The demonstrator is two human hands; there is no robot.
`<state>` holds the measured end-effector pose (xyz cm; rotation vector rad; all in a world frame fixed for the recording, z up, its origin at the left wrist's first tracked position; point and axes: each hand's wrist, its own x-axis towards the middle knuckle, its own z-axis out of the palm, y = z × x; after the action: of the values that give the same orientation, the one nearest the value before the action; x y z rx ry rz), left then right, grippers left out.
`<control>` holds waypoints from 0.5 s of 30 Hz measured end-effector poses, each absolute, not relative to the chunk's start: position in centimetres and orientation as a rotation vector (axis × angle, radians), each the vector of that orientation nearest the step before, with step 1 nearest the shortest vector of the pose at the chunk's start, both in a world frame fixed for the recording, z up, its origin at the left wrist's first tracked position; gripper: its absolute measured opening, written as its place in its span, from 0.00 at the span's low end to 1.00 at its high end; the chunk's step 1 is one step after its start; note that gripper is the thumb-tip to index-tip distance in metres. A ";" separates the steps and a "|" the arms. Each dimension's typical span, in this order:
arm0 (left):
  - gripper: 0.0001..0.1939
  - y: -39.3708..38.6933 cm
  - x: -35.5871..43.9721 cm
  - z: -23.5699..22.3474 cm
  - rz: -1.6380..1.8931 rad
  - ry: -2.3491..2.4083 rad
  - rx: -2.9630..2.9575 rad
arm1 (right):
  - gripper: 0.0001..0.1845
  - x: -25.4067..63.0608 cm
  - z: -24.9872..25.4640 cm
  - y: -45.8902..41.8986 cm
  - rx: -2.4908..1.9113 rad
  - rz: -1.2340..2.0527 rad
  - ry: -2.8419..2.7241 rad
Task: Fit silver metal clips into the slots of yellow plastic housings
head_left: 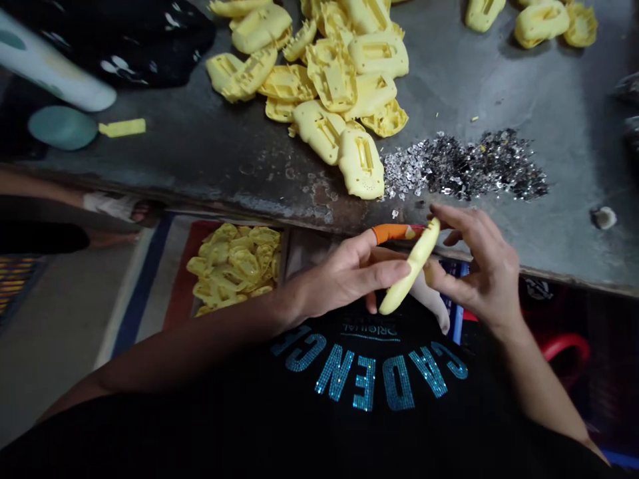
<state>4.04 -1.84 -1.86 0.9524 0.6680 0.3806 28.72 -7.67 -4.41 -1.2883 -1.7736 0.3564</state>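
Note:
A pale yellow plastic casing half (412,267), seen nearly edge-on and tilted, is held above my lap at the table's front edge. My left hand (344,269) grips it, thumb on the near face; an orange cover wraps one finger behind it. My right hand (479,259) is curled at the casing's upper end, index fingertip on the tip and thumb near its side. Whether a small part is between those fingers is hidden. Just beyond lies a pile of small shiny metal pieces (454,166), beside a heap of similar yellow casings (362,163).
More yellow casings (542,23) lie at the table's far right. A box of yellow casings (234,263) stands below the table edge at left. A teal rounded object (62,128), a yellow strip (122,128) and dark patterned fabric (124,40) are at upper left. Another person's foot (144,211) shows at left.

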 end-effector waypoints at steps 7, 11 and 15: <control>0.32 -3.3 3.1 -0.8 0.550 0.693 1.762 | 0.41 27.8 -9.1 -8.8 -1.089 -0.118 -1.560; 0.35 -3.5 3.5 -0.8 0.626 0.571 1.851 | 0.42 28.1 -10.3 -7.8 -0.943 -0.206 -1.510; 0.30 -3.4 3.4 -1.0 0.621 0.515 1.828 | 0.42 28.3 -10.1 -7.7 -0.936 -0.167 -1.520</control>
<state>3.43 -3.36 -1.03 1.8279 0.5152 0.6207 28.29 -7.71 -10.08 -0.9363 -1.5197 -0.1671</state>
